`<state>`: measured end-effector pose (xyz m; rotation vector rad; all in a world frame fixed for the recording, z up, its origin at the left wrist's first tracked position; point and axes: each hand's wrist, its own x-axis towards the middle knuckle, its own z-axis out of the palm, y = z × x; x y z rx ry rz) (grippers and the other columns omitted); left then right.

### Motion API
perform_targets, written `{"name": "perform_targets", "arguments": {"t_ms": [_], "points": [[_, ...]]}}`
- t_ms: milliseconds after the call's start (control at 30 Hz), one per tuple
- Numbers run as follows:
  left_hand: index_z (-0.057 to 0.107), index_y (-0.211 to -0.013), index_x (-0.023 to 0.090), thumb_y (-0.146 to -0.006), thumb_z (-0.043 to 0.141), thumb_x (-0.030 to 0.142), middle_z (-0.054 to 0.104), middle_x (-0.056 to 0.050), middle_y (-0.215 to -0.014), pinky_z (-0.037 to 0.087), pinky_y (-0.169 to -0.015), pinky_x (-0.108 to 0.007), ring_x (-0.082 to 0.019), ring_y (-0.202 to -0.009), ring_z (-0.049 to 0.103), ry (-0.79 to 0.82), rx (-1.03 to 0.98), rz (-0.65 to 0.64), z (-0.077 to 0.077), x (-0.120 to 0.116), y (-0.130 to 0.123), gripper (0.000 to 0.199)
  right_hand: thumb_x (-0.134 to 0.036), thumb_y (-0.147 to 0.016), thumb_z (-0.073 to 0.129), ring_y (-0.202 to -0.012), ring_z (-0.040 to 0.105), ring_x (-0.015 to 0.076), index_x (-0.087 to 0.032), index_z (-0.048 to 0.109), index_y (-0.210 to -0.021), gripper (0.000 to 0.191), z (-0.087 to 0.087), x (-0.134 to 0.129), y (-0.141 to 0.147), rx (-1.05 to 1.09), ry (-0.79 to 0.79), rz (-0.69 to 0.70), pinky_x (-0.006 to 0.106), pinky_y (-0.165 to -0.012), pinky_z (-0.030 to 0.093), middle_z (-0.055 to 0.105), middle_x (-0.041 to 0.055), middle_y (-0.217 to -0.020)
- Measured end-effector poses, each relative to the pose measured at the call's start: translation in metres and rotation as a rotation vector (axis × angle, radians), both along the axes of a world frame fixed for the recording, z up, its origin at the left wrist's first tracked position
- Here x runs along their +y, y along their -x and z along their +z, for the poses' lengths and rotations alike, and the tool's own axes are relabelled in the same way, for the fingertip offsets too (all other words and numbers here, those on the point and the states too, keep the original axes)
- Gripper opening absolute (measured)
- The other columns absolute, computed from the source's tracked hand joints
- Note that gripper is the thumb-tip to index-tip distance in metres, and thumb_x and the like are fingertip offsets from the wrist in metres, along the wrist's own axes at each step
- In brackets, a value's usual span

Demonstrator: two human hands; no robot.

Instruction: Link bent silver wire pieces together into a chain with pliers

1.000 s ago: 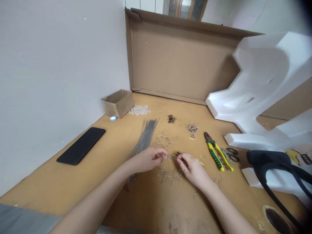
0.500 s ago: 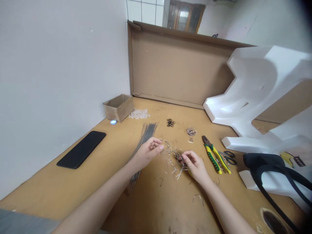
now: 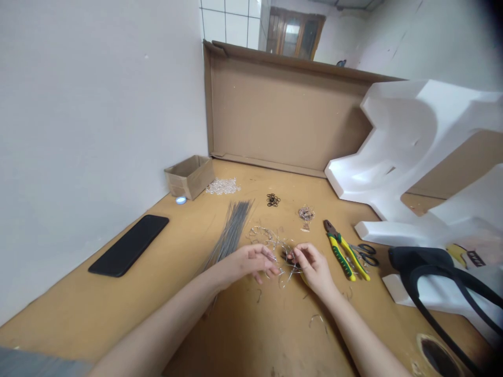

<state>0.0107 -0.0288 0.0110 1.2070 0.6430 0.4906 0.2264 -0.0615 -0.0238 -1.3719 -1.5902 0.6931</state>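
Curled silvery wire pieces point(image 3: 264, 234) lie in a loose tangle on the brown table point(image 3: 176, 324). My left hand point(image 3: 257, 263) is over the near left part of the tangle, its fingers curled and partly spread among the wires; whether it grips one is too small to tell. At the right side of the tangle, my right hand point(image 3: 312, 264) pinches something dark and small with wire around it. A bundle of straight grey wires point(image 3: 234, 225) lies left of the tangle, partly under my left forearm.
Pliers with yellow-green handles point(image 3: 341, 251) and scissors point(image 3: 368, 254) lie right. Behind are black rings point(image 3: 273, 200), a coppery pile point(image 3: 306, 213), clear bits point(image 3: 222, 186) and a small box point(image 3: 189, 176). A black phone point(image 3: 129, 245) lies left; white foam point(image 3: 393, 230) stands right.
My left hand has moved down and to the right, closer to my right hand, and its fingers now reach in among the wires. My right hand stays nearly in place. The view has shifted slightly.
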Motion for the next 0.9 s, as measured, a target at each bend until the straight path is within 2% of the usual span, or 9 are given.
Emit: {"name": "perform_targets", "arguments": {"t_ms": [333, 567, 767, 900], "points": [[0.052, -0.1, 0.014, -0.077, 0.061, 0.032, 0.064, -0.014, -0.099, 0.048, -0.07, -0.03, -0.021, -0.092, 0.061, -0.03, -0.163, -0.116, -0.003, 0.0, 0.004, 0.031, -0.045, -0.084, 0.048, -0.064, 0.062, 0.0162, -0.019, 0.05, -0.082, 0.026, -0.002, 0.0, -0.001, 0.148, 0.049, 0.006, 0.028, -0.064, 0.049, 0.066, 0.0035, -0.067], [0.053, -0.1, 0.014, -0.077, 0.061, 0.032, 0.065, -0.013, -0.1, 0.046, -0.073, -0.031, -0.02, -0.089, 0.062, -0.057, -0.113, -0.101, -0.012, 0.005, 0.004, 0.03, -0.043, -0.084, 0.048, -0.065, 0.062, 0.015, -0.02, 0.049, -0.083, 0.024, 0.001, -0.001, -0.001, 0.173, 0.038, 0.024, 0.027, -0.063, 0.048, 0.066, 0.003, -0.069], [0.054, -0.101, 0.015, -0.076, 0.062, 0.03, 0.064, -0.013, -0.102, 0.047, -0.073, -0.031, -0.02, -0.092, 0.06, -0.025, -0.15, -0.106, -0.009, 0.004, 0.005, 0.031, -0.04, -0.083, 0.051, -0.064, 0.063, 0.0155, -0.019, 0.05, -0.083, 0.021, 0.0, -0.001, -0.001, 0.2, 0.015, -0.021, 0.028, -0.064, 0.05, 0.066, 0.0031, -0.068], [0.055, -0.097, 0.014, -0.077, 0.062, 0.029, 0.065, -0.012, -0.099, 0.047, -0.073, -0.03, -0.018, -0.089, 0.061, -0.02, -0.167, -0.095, -0.016, 0.005, 0.004, 0.026, -0.038, -0.082, 0.053, -0.063, 0.063, 0.0155, -0.019, 0.052, -0.083, 0.019, 0.004, -0.002, 0.001, 0.205, -0.019, -0.028, 0.029, -0.065, 0.05, 0.067, 0.0035, -0.069]]}}
